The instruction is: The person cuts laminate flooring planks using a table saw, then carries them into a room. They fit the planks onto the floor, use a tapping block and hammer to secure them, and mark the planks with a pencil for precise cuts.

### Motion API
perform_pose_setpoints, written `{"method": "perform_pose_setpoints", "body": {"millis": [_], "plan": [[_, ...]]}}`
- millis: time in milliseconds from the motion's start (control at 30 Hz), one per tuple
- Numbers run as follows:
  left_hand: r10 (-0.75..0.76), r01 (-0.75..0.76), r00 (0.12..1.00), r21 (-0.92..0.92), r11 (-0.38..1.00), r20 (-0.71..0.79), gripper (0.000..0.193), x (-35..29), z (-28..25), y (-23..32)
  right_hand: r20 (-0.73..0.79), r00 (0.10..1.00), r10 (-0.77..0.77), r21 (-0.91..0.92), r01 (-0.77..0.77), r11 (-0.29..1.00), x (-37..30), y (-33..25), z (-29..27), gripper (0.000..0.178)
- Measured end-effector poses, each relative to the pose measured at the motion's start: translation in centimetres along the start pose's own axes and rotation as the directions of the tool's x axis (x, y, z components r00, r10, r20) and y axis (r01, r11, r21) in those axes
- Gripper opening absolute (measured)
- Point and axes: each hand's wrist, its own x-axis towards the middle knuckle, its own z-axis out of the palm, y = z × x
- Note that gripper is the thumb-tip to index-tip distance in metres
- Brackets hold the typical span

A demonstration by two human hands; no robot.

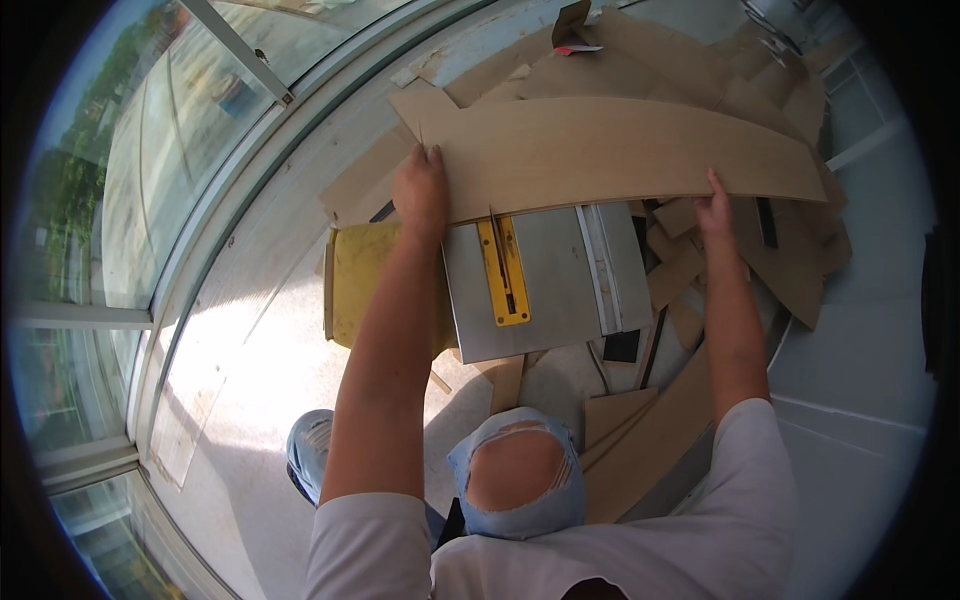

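A long light-brown wooden board (620, 150) lies crosswise over the far part of a table saw's grey top (550, 285). My left hand (421, 192) is closed on the board's left end, beside a step cut into its far edge. At the near edge, toward the right end, my right hand (714, 212) grips the same board, thumb on top and its other fingers mostly hidden below. A yellow slotted insert (515, 285) is set into the saw top, with its far end close to the board's near edge. The board hides the saw's far side.
A yellow saw housing (365, 275) adjoins the top's left side. A grey rail (600, 275) runs along its right part. Board offcuts (690, 50) pile up behind and to the right. Glass panes (190, 130) line the left. My bent knee (515, 470) is near the saw's front.
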Motion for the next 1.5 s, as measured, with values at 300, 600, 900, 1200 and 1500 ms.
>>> {"method": "perform_pose_setpoints", "body": {"millis": [300, 600, 900, 1200, 1500], "plan": [[-0.023, 0.023, 0.999, 0.028, 0.999, 0.029, 0.046, -2.7, -1.0, -0.5, -0.032, 0.999, 0.007, -0.002, -0.008, 1.0, -2.4, -0.3, -0.4, 0.043], [-0.014, 0.014, 1.0, 0.045, 0.999, 0.005, 0.048, -6.0, -1.7, -0.8, 0.039, 0.998, 0.057, 0.032, -0.058, 0.998, -4.5, -1.3, -3.2, 0.041], [-0.048, 0.053, 0.997, -0.086, 0.995, 0.065, 0.051, -9.8, -4.1, 1.2, 0.009, 0.999, 0.036, -0.032, -0.036, 0.999, -8.5, -2.6, -5.8, 0.049], [0.001, 0.005, 0.999, -0.13, 0.991, 0.048, 0.051, -10.1, -4.2, 0.0, 0.0, 1.0, 0.03, -0.028, -0.03, 0.999, -10.0, -2.8, -5.0, 0.05], [-0.026, 0.037, 0.996, -0.116, 0.993, 0.091, 0.049, -12.3, -4.9, 0.0, -0.042, 0.997, 0.069, -0.001, -0.069, 0.998, -10.7, -3.2, -7.1, 0.053]]}}
